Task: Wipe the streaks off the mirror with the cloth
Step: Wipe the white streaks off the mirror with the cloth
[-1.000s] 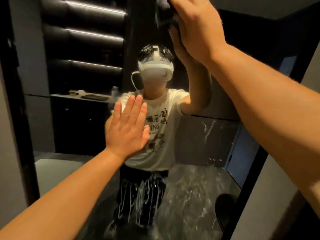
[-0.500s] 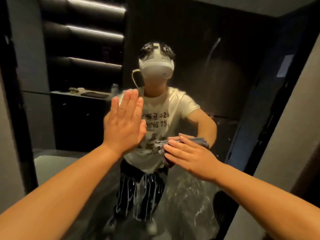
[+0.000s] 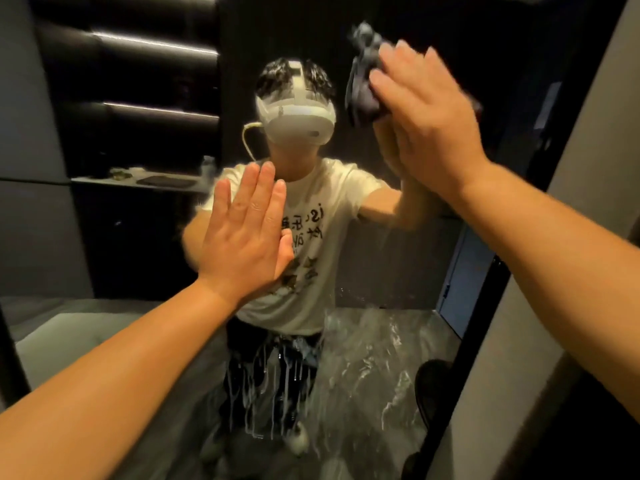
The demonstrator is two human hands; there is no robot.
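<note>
A tall dark-framed mirror (image 3: 398,258) fills the view and reflects a person wearing a headset. Wet white streaks (image 3: 263,382) run down its lower middle, and smeared water marks cover the lower right. My right hand (image 3: 426,123) presses a dark grey cloth (image 3: 363,84) against the glass at the upper right, blurred with motion. My left hand (image 3: 247,237) lies flat on the glass at the centre, fingers together and pointing up, holding nothing.
The mirror's black frame (image 3: 474,341) runs down the right side, with a grey wall (image 3: 561,271) beyond it. A dark round object (image 3: 433,386) shows at the frame's lower right. The reflection shows a dark room with lit shelves (image 3: 156,109).
My right hand swept the cloth from the top of the mirror down to waist height, then back up to the upper right. My left hand stayed flat on the glass.
</note>
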